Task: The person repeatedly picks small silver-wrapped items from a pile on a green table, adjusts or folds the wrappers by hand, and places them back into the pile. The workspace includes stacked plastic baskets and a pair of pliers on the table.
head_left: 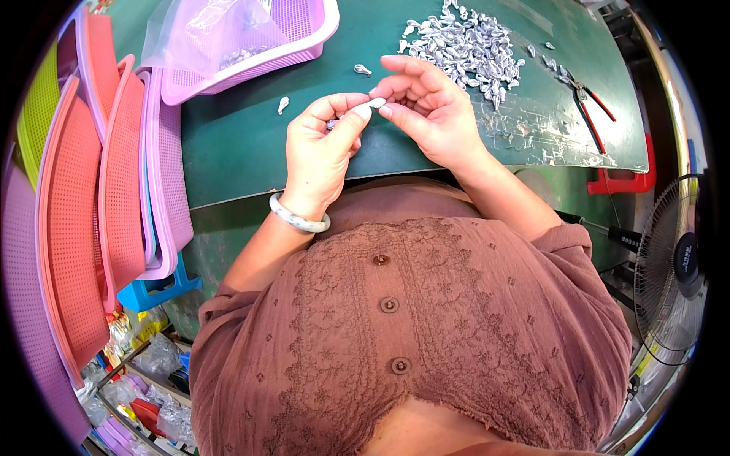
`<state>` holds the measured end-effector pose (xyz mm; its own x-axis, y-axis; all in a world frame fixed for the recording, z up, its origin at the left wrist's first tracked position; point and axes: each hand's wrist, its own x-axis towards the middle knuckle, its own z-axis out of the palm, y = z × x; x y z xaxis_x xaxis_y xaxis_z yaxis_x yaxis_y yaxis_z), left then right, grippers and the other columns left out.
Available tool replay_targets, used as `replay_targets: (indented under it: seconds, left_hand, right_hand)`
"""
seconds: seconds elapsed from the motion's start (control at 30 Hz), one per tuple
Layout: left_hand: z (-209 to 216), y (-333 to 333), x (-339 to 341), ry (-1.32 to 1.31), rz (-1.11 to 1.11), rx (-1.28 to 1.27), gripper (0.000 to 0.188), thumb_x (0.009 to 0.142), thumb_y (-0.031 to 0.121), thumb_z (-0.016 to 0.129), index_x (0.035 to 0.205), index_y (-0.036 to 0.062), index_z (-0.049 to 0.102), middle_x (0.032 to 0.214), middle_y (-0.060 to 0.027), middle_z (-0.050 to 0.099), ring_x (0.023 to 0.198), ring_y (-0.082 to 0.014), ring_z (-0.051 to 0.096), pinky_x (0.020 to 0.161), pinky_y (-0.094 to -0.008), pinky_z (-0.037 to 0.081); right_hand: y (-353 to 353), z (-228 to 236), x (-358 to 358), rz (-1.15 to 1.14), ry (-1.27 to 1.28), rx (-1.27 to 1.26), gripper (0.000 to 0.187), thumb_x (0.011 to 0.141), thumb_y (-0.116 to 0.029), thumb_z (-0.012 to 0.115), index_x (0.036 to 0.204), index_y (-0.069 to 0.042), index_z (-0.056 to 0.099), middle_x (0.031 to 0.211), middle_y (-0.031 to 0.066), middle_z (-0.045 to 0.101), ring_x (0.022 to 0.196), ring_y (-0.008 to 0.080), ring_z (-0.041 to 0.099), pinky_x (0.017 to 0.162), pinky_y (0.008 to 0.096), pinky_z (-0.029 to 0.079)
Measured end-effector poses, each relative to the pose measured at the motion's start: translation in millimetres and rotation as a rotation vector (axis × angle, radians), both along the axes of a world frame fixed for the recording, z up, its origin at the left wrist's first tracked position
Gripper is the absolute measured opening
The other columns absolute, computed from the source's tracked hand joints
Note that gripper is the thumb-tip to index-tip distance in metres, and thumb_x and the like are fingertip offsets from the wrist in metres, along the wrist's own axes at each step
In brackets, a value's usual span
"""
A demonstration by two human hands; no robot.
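Observation:
My left hand (323, 144) and my right hand (426, 102) meet over the near edge of a green table (243, 144). Between their fingertips they pinch one small silvery-white drop-shaped piece (375, 102). My left hand seems to hold more small pieces in its palm, mostly hidden. A pale bangle (298, 220) circles my left wrist. A heap of several similar silvery pieces (468, 49) lies just beyond my right hand. Two loose pieces lie apart on the table, one (362, 70) above my hands and one (283, 104) to their left.
A purple mesh basket (304, 38) with a clear plastic bag (205, 34) stands at the back left. Stacked pink, purple and green baskets (99, 197) stand on edge at the left. Red-handled pliers (589, 99) lie at the right. A fan (673, 266) stands lower right.

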<state>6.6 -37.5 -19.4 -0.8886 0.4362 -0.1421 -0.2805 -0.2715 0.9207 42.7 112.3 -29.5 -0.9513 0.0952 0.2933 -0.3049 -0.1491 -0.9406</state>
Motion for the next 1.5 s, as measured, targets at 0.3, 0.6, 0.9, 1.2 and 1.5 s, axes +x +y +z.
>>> replay_targets:
  seconds: [0.3, 0.6, 0.9, 1.2, 1.5]
  left_hand:
    - [-1, 1, -3, -0.032, -0.047, -0.041, 0.013, 0.083, 0.010, 0.059, 0.092, 0.0019, 0.061, 0.069, 0.0030, 0.054, 0.054, -0.0017, 0.043, 0.047, -0.0143, 0.033]
    - [-1, -2, -5, -0.046, -0.131, -0.020, 0.017, 0.086, 0.011, 0.055, 0.098, -0.0001, 0.058, 0.073, 0.0008, 0.054, 0.056, -0.0043, 0.043, 0.047, -0.0166, 0.032]
    - [2, -8, -11, -0.154, -0.173, 0.086, 0.017, 0.086, 0.017, 0.051, 0.090, 0.0017, 0.055, 0.076, -0.0038, 0.055, 0.059, -0.0096, 0.048, 0.049, -0.0201, 0.036]
    - [-3, -19, -19, -0.315, -0.162, 0.268, 0.015, 0.085, 0.013, 0.048, 0.093, 0.0009, 0.054, 0.085, -0.0084, 0.055, 0.068, -0.0140, 0.052, 0.056, -0.0246, 0.042]
    - [-4, -12, -13, -0.197, -0.070, 0.189, 0.011, 0.083, 0.007, 0.056, 0.092, 0.0025, 0.056, 0.079, -0.0039, 0.057, 0.060, -0.0091, 0.049, 0.049, -0.0196, 0.038]
  right_hand:
    - [-2, 1, 1, 0.008, 0.097, 0.013, 0.045, 0.078, 0.007, 0.056, 0.121, -0.002, 0.042, 0.092, 0.0085, 0.059, 0.083, 0.0108, 0.056, 0.077, 0.0240, 0.046]
    - [0, -1, 0, -0.021, 0.112, 0.110, 0.049, 0.076, 0.006, 0.059, 0.121, -0.003, 0.043, 0.090, 0.0058, 0.059, 0.078, 0.0093, 0.054, 0.073, 0.0223, 0.044]
    - [12, 6, -18, -0.143, 0.075, 0.473, 0.044, 0.073, -0.006, 0.065, 0.114, -0.008, 0.050, 0.089, 0.0034, 0.061, 0.078, 0.0138, 0.056, 0.069, 0.0269, 0.045]
    - [9, 15, -66, -0.063, 0.119, 1.279, 0.034, 0.073, 0.003, 0.051, 0.105, -0.009, 0.054, 0.088, 0.0108, 0.060, 0.084, 0.0282, 0.056, 0.071, 0.0372, 0.046]
    - [14, 32, -50, 0.179, -0.407, -0.008, 0.033, 0.079, -0.003, 0.060, 0.110, 0.002, 0.051, 0.082, 0.0049, 0.058, 0.069, 0.0126, 0.057, 0.064, 0.0235, 0.048]
